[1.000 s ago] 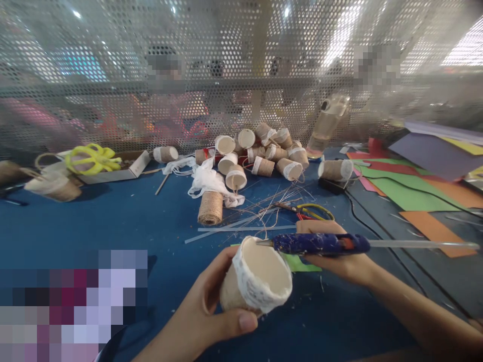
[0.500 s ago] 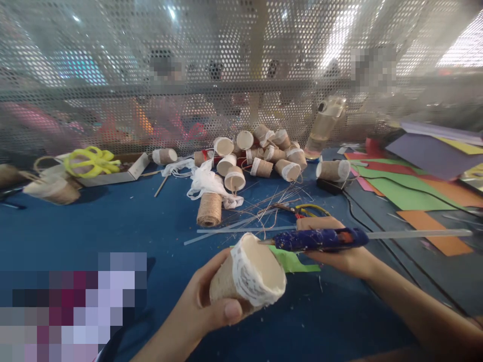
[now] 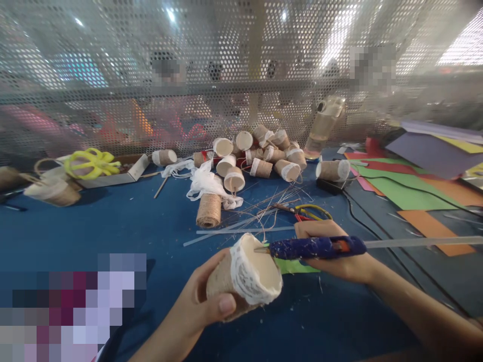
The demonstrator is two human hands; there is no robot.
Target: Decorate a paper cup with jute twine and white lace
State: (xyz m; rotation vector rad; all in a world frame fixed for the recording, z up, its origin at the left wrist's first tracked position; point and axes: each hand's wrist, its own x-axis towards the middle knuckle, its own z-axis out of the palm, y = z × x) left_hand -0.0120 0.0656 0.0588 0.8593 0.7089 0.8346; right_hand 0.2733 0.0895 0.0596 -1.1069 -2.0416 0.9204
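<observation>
My left hand (image 3: pixel 206 306) grips a small twine-wrapped cup (image 3: pixel 245 276) with a white lace band around its rim, tilted so its open mouth faces right. My right hand (image 3: pixel 335 254) holds a blue glue gun (image 3: pixel 315 247) level, with a clear glue stick (image 3: pixel 418 242) sticking out behind it. The gun's nozzle touches the inside of the cup's rim. Both hands hover over the blue table (image 3: pixel 113 226), above a scrap of green paper (image 3: pixel 292 265).
A pile of several finished twine cups (image 3: pixel 260 153) lies at the back by a perforated metal screen (image 3: pixel 226 75). A twine spool (image 3: pixel 209 210), white lace (image 3: pixel 206 182), scissors (image 3: pixel 305 211), yellow scissors (image 3: pixel 88 161), a bottle (image 3: pixel 324 125) and coloured paper sheets (image 3: pixel 415 186) surround them.
My left hand has turned the cup, tipping its mouth more to the right. The glue gun's nozzle has stayed at the rim, shifting slightly lower along it.
</observation>
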